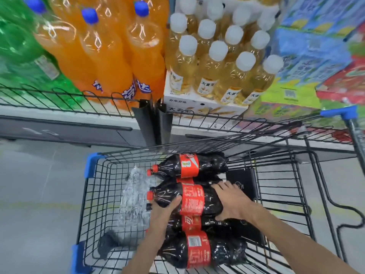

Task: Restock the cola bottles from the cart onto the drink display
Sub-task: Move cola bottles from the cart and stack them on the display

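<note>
Both hands, left hand (165,211) and right hand (232,202), grip one cola bottle (192,199) lying in the cart (92,165).

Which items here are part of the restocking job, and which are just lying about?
Part of the job:
cola bottles
cart
left hand and right hand, both gripping one cola bottle
drink display

Just lying about:
crumpled plastic wrap
orange soda bottles
tea bottles

Left arm: bare, reaches forward and down from the bottom edge.
Left hand (165,211): fingers curl round the neck end of a cola bottle (192,200).
Right arm: bare, comes in from the lower right.
Right hand (232,201): spread over the bottle's far end, seems to grip it.
</note>
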`<state>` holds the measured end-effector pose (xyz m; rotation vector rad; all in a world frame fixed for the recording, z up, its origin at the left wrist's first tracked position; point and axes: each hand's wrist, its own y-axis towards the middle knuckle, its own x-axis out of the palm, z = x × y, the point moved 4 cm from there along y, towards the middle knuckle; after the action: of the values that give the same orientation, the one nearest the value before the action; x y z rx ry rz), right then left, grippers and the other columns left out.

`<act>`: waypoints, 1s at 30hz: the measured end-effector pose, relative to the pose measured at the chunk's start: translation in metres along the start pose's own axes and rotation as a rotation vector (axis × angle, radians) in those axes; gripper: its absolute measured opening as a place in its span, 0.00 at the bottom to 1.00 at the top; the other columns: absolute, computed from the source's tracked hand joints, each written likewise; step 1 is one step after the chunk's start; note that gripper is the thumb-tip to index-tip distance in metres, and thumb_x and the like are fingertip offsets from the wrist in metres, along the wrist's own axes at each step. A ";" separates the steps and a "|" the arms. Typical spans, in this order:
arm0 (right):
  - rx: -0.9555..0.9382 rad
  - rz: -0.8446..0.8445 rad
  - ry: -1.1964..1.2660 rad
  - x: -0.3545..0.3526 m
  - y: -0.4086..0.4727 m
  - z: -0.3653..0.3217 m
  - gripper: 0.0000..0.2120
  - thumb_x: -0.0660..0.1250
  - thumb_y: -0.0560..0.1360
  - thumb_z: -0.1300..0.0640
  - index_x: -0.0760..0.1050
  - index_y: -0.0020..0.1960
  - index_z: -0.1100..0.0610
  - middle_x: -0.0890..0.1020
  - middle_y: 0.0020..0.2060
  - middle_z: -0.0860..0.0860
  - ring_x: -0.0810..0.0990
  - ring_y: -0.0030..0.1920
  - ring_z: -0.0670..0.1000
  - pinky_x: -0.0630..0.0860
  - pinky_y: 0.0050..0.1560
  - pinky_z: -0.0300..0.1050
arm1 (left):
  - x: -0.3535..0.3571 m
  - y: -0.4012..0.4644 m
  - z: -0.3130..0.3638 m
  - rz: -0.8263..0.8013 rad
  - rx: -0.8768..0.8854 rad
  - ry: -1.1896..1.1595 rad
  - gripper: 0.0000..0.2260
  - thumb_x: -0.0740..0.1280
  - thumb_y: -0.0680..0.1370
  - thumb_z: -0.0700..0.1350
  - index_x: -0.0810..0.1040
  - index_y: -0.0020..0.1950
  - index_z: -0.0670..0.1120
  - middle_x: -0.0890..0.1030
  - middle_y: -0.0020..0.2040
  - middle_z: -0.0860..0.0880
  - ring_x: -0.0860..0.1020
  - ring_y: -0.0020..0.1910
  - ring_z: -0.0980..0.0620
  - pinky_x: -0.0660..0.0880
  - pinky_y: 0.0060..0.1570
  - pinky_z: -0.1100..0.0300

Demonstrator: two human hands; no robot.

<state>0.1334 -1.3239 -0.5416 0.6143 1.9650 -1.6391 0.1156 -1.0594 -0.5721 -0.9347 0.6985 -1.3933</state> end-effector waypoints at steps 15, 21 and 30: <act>-0.145 0.348 -0.079 -0.208 -0.059 -0.254 0.55 0.75 0.62 0.30 0.58 0.79 0.54 0.72 0.70 0.51 0.73 0.68 0.57 0.73 0.66 0.54 | -0.203 -0.136 0.213 -0.145 0.504 -0.104 0.45 0.87 0.59 0.54 0.72 0.70 0.45 0.85 0.61 0.44 0.84 0.61 0.41 0.76 0.66 0.37; -0.284 0.430 -0.081 -0.284 -0.040 -0.419 0.50 0.79 0.61 0.35 0.64 0.75 0.53 0.79 0.64 0.51 0.79 0.64 0.55 0.77 0.60 0.50 | -0.358 -0.177 0.300 -0.016 0.661 -0.098 0.44 0.88 0.59 0.52 0.73 0.70 0.45 0.84 0.62 0.41 0.82 0.62 0.36 0.76 0.64 0.31; -0.490 0.481 -0.115 -0.385 0.042 -0.625 0.47 0.78 0.56 0.32 0.69 0.68 0.51 0.79 0.60 0.48 0.80 0.61 0.53 0.78 0.57 0.49 | -0.550 -0.211 0.405 0.141 0.804 -0.244 0.45 0.89 0.56 0.54 0.76 0.69 0.49 0.84 0.63 0.43 0.83 0.62 0.42 0.78 0.65 0.39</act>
<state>0.3987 -0.7093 -0.2370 0.7043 1.8505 -0.8477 0.3139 -0.4493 -0.2570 -0.3882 -0.0100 -1.2437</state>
